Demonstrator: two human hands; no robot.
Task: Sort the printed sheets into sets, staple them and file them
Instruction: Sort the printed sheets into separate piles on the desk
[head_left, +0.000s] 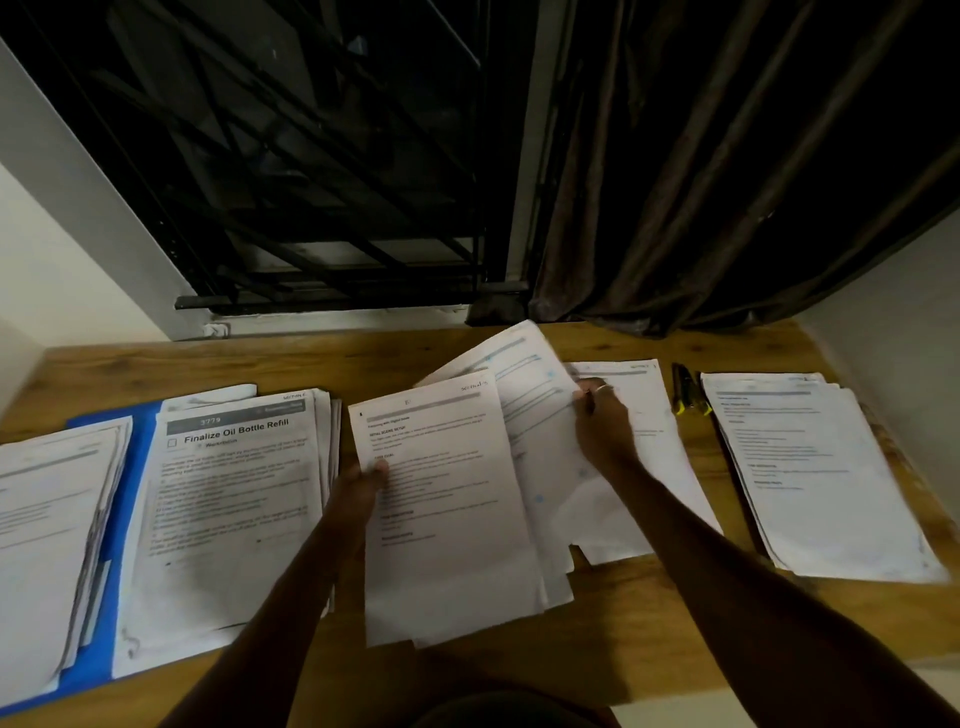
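The left hand (363, 483) gripped a set of sheets (447, 519) at its left edge, the thumb pressed on the top page and the other fingers curled out of sight beneath. The set lay low over the wooden counter (649, 613), just right of those fingers. The right hand (605, 426) pinched the right edge of a raised sheet (524, 395), its fingers (589, 395) curled on the paper. That sheet tilted up and away to their left, overlapping the back of the gripped set. A ring (601, 387) showed on one right finger.

Under the right hand and forearm a flat pile (649, 467) rested on the counter. Just right of the right fingers lay a black-and-yellow tool (688, 397), too blurred to name, and beyond it another pile (821, 478).

Just left of the left fingers sat a thick stack headed "Finalize Oil Bottle Refill" (228, 493), lying on an open blue folder (122, 493). Further left, a second stack (41, 545) covered the folder's other half.

Beyond both hands stood a dark window grille (311, 182) and a dark curtain (727, 182).
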